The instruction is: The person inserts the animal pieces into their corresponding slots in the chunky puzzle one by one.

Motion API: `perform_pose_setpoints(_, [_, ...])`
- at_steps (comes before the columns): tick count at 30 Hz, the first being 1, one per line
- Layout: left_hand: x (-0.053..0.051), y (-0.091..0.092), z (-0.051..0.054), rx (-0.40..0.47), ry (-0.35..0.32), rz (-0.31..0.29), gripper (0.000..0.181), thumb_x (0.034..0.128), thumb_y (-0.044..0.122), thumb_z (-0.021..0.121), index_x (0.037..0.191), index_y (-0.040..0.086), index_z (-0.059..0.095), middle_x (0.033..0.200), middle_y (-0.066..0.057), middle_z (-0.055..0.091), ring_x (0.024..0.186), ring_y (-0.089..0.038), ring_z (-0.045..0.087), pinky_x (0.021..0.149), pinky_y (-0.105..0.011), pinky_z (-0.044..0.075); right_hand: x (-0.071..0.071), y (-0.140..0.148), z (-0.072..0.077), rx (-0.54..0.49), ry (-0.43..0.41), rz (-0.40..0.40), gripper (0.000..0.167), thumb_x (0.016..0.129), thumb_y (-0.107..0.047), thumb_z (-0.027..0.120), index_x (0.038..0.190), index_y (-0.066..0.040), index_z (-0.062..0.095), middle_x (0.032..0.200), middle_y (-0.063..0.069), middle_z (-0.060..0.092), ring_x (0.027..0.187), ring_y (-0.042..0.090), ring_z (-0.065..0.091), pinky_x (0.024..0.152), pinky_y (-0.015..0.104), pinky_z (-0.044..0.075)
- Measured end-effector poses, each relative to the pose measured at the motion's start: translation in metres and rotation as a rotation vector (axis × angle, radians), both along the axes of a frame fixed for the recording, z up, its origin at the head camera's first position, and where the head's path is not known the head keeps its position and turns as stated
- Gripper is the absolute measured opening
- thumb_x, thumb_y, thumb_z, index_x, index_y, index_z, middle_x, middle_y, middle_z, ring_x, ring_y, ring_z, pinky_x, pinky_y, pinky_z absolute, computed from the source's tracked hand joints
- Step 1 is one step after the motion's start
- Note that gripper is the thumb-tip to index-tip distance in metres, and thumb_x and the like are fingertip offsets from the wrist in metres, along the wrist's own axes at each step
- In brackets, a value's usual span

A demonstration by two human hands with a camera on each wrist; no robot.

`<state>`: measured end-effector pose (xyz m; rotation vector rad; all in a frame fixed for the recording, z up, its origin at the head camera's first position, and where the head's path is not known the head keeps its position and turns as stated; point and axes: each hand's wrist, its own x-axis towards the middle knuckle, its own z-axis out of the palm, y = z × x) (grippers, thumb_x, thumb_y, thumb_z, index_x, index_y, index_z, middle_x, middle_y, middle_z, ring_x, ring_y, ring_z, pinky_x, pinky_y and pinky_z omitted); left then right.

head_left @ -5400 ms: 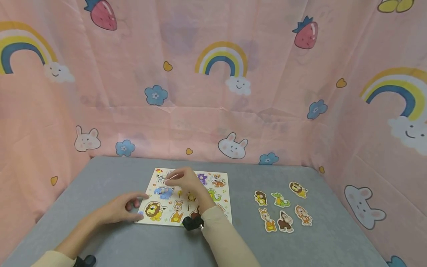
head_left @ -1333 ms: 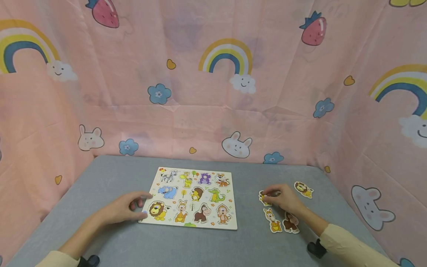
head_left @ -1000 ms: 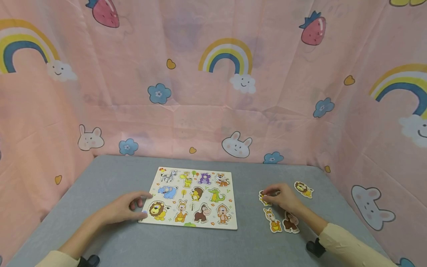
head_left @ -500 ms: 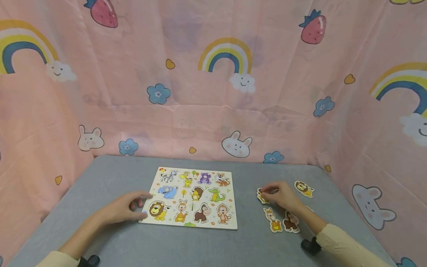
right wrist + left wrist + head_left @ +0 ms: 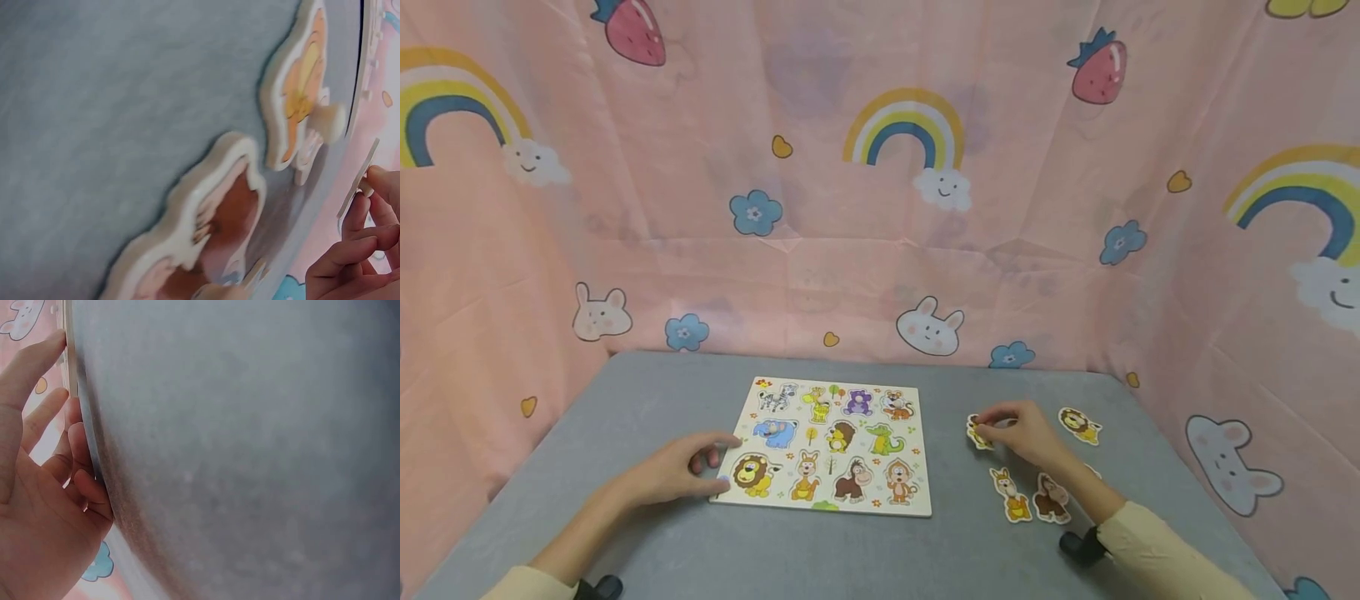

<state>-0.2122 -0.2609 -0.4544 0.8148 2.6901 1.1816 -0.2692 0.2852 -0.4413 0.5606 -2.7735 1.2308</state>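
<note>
My right hand (image 5: 1030, 437) pinches a flat hedgehog puzzle piece (image 5: 976, 433) by its small knob, right of the puzzle board (image 5: 857, 507). In the right wrist view this piece (image 5: 357, 181) is edge-on and off the table. My left hand (image 5: 673, 471) touches the board's left edge with thumb and index finger extended; the left wrist view shows the other fingers (image 5: 78, 440) loosely bent. Animal pictures cover the board, among them a lion, an elephant and a hedgehog. Kangaroo (image 5: 1011, 496) and gorilla (image 5: 1050, 500) pieces lie below my right hand.
A lion piece (image 5: 1079, 426) lies to the right of my right hand. Another piece (image 5: 1094, 471) is mostly hidden behind the right wrist. The grey table (image 5: 820, 554) meets a pink patterned curtain (image 5: 820, 283) at the back and sides.
My right hand has gone from above the board to the loose pieces, taken hold of the hedgehog piece, and lately moved slightly left and away with it. The left hand stays at the board's edge.
</note>
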Motion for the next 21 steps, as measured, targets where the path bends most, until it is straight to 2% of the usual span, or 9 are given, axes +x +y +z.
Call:
perform_pose_setpoints(8, [-0.001, 0.0, 0.0, 0.001, -0.011, 0.004, 0.055, 0.0851, 0.023, 0.085, 0.129, 0.001, 0.062, 0.091, -0.001, 0.051, 0.075, -0.012, 0.046, 0.067, -0.028, 0.039, 0.001, -0.015, 0.007, -0.012, 0.01, 0.026, 0.01, 0.09, -0.017, 0.08, 0.096, -0.009, 0.079, 0.095, -0.002, 0.072, 0.089, 0.021, 0.062, 0.078, 0.036, 0.048])
perform_pose_setpoints(14, [0.0, 0.0, 0.0, 0.003, -0.013, 0.003, 0.054, 0.0852, 0.023, 0.084, 0.129, 0.001, 0.062, 0.091, -0.001, 0.051, 0.074, -0.012, 0.046, 0.067, -0.028, 0.038, 0.001, -0.031, 0.01, -0.043, 0.025, 0.063, 0.01, 0.09, -0.013, 0.08, 0.096, -0.006, 0.079, 0.093, 0.001, 0.073, 0.086, 0.021, 0.063, 0.072, 0.031, 0.048])
perform_pose_setpoints(21, [0.0, 0.0, 0.0, 0.004, -0.004, -0.001, 0.053, 0.0851, 0.023, 0.085, 0.128, 0.001, 0.062, 0.091, -0.001, 0.051, 0.073, -0.012, 0.046, 0.066, -0.028, 0.038, 0.0, -0.049, 0.009, -0.059, 0.04, 0.093, 0.008, 0.091, -0.005, 0.077, 0.096, 0.0, 0.077, 0.094, 0.01, 0.072, 0.083, 0.027, 0.062, 0.066, 0.03, 0.047])
